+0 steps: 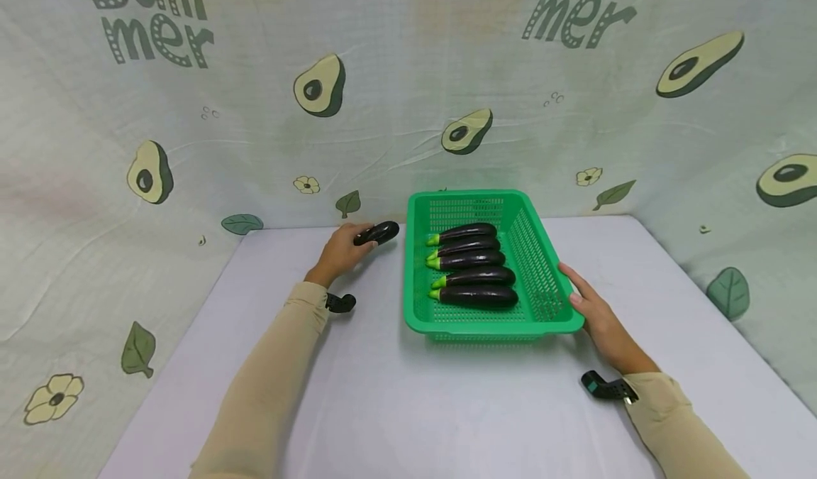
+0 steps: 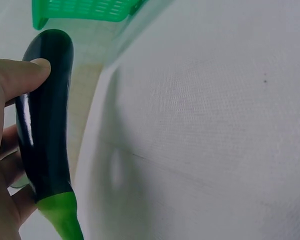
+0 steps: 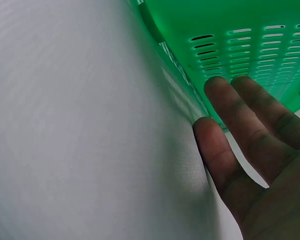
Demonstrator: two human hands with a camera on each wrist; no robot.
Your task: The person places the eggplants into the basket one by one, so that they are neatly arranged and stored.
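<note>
My left hand (image 1: 345, 254) holds a dark purple eggplant (image 1: 376, 233) above the table, left of the green basket (image 1: 416, 309). In the left wrist view the thumb lies across the glossy eggplant (image 2: 47, 125), with fingers behind it and the green stem end pointing down. Inside the basket, several eggplants (image 1: 479, 295) lie side by side, their green stems to the left. My right hand (image 1: 603, 326) rests at the basket's right rim. In the right wrist view its straight, spread fingers (image 3: 240, 117) reach against the slotted basket wall (image 3: 260, 50).
A white cloth covers the table (image 1: 408, 415). Behind and at the sides hangs a pale curtain (image 1: 383, 25) printed with avocados, leaves and lettering. Each wrist wears a black strap with a small camera, such as the left camera (image 1: 341, 303).
</note>
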